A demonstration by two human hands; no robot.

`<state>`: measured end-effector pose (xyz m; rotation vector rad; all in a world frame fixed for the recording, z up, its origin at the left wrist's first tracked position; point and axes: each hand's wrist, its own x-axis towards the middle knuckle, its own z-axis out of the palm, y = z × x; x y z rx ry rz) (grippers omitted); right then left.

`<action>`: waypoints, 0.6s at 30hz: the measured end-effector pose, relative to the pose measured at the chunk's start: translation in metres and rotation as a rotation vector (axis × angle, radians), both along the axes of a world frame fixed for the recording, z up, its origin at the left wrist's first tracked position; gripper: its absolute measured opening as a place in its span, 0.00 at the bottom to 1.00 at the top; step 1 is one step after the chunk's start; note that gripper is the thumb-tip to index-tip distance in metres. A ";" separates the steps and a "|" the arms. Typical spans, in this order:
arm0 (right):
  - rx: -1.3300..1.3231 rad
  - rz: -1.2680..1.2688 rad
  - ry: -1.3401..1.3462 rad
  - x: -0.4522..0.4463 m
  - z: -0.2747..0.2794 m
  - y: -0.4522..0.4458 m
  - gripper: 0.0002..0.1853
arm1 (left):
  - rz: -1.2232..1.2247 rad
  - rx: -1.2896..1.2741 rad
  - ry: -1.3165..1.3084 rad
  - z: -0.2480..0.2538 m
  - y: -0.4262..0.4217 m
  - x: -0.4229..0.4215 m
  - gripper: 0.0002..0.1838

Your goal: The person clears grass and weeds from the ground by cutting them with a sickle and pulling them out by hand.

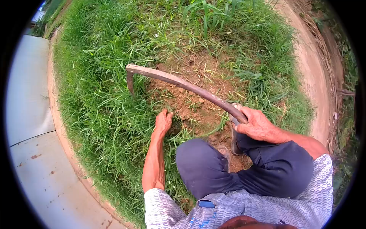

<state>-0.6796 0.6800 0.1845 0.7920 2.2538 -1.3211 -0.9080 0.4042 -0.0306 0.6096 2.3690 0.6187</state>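
Observation:
My right hand (259, 125) is closed around the lower end of a short hoe (183, 83) with a curved wooden handle. The handle reaches up and left across the bare soil. At its far end a narrow metal blade (130, 83) points down, its tip hidden among the grass. My left hand (164, 121) is low at the border between green grass (110, 114) and the dug soil (190, 105). Its fingers are curled together, and what they hold, if anything, is hidden.
My bent knees (202, 164) and shoes (234, 139) are close to the soil. Pale sheet panels (32, 99) lie along the left, beyond a narrow earthen edge. A bare dirt strip (310, 72) curves along the right, with dry stalks and plants past it.

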 end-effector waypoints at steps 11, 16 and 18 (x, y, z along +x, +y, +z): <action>-0.158 -0.136 -0.135 0.013 -0.037 0.054 0.20 | 0.060 0.037 -0.488 0.006 -0.014 0.030 0.18; -0.087 -0.357 -0.113 0.081 -0.069 0.089 0.20 | 0.124 0.157 -0.697 0.053 -0.009 0.036 0.14; -0.094 -0.398 -0.115 0.126 -0.100 0.096 0.19 | 0.260 0.083 -0.789 0.060 -0.013 0.035 0.12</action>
